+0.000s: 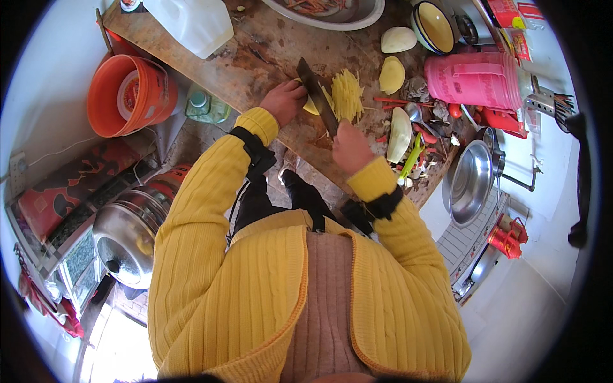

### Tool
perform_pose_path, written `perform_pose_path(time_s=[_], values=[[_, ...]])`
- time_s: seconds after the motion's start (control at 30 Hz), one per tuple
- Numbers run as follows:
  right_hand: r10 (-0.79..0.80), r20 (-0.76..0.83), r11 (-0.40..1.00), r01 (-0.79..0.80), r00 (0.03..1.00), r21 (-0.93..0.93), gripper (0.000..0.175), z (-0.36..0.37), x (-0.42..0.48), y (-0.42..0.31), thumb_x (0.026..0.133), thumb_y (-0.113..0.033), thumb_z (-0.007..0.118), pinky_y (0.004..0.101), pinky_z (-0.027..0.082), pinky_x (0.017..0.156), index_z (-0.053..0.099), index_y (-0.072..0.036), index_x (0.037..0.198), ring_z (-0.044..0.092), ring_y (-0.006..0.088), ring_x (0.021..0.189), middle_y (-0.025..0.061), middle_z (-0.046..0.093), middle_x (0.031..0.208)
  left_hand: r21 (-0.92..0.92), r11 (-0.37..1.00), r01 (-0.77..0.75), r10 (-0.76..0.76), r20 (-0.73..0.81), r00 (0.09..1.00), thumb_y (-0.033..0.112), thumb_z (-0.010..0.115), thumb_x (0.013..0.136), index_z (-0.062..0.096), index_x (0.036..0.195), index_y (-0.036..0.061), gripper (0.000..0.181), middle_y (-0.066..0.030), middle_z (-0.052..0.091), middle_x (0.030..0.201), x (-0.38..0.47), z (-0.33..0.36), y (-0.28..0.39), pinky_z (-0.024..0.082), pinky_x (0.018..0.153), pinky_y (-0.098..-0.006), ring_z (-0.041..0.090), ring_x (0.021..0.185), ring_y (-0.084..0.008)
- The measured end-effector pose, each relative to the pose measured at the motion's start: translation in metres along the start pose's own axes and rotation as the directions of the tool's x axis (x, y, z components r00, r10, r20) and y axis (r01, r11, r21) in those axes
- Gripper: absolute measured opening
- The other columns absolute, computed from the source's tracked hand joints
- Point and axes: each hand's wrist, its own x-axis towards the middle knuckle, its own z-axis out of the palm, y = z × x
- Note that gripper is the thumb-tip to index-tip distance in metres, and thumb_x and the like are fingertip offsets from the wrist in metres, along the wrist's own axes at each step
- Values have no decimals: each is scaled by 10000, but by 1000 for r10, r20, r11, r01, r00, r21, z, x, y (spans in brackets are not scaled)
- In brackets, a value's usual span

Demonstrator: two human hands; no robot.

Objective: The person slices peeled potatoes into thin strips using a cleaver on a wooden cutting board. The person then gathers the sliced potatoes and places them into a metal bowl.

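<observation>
My right hand [353, 147] is closed around the handle of a cleaver [317, 97], whose dark blade points away from me over the wooden table [254, 91]. The fingertips of my left hand [286, 102] press on yellow potato slices [311, 106] at the blade's left side, partly hidden by the blade and fingers. A heap of thin potato strips [347, 95] lies just right of the blade. Farther right are a halved potato [392, 75] and a whole peeled potato [398, 39]. Nearer my right hand lie a long pale peeled vegetable [399, 135] and a green peeler [413, 155].
A metal basin [335, 21] and a white plastic jug [194, 26] stand at the table's far side. At right are enamel bowls [433, 28], a pink pitcher [471, 80], a ladle [413, 112] and vegetable scraps. An orange bucket [129, 95] stands left of the table.
</observation>
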Motion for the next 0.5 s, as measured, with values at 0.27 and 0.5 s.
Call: perform_pose_path(time_s=[0.27,0.5], values=[[-35,-55,996,30,998,-83,189,-6,9,0,721,-24,572,498,457,673,452,39,853,567,451,776,273,564,736,-81,990,116,-119,-27,993,123,530,675,623,899,28,260,-79,548,998,0,-1,4,463,825,-296,500,1005,-249],[-65,-61,998,65,996,2,183,-2,16,-5,730,-22,561,504,456,684,453,43,862,565,457,791,284,568,756,3,1000,11,-11,-31,999,122,529,678,619,893,37,248,-83,546,994,-4,3,-1,470,822,-302,503,996,-251]])
